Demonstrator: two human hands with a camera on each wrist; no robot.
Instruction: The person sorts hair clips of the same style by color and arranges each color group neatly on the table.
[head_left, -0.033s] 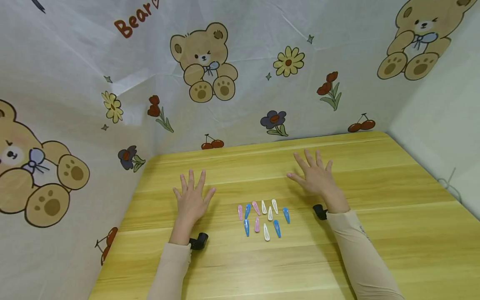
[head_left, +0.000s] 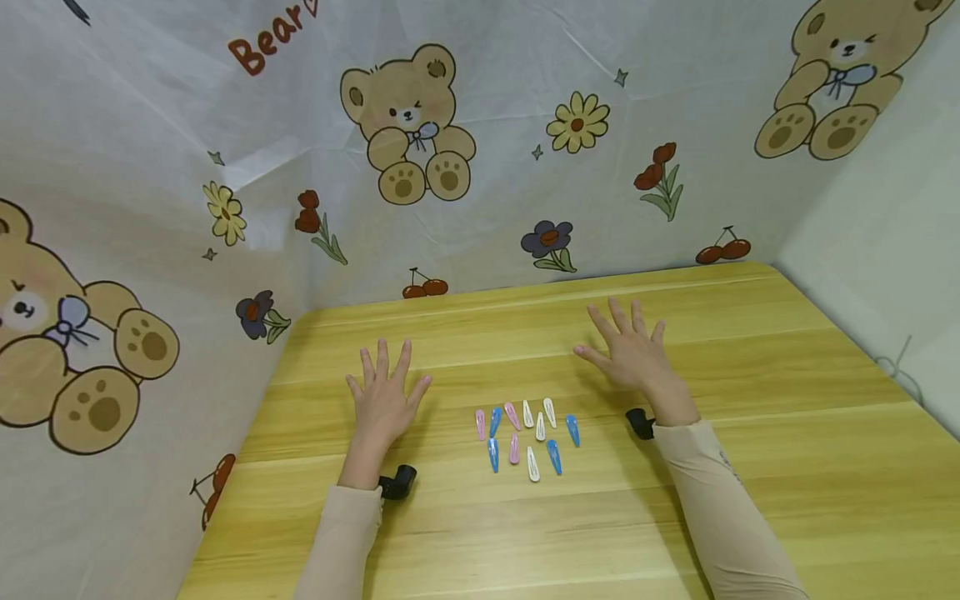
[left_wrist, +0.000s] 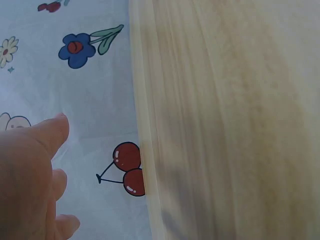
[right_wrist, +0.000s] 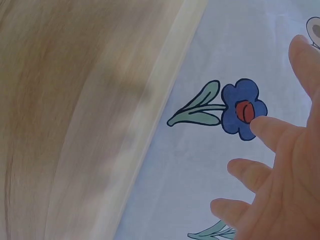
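Observation:
Several snap hair clips lie loosely grouped on the wooden table (head_left: 450, 533) in the head view. Some are white (head_left: 533, 464), some blue (head_left: 554, 457) and some pink (head_left: 513, 450). To the left of the clips is my left hand (head_left: 382, 404), back up, its fingers spread and holding nothing. My right hand (head_left: 637, 358) is farther back on the other side, likewise spread and without anything in it. Neither hand touches a clip. Each wrist view catches part of its hand, the left (left_wrist: 25, 175) and the right (right_wrist: 290, 175), with no clips visible.
Behind the table and along its left hangs a white cloth (head_left: 480, 242) printed with bears, flowers and cherries. A plain pale wall (head_left: 885, 250) borders the right side, with a thin cord (head_left: 900, 367) near the table edge. Black wrist cameras (head_left: 399, 482) sit beside both wrists.

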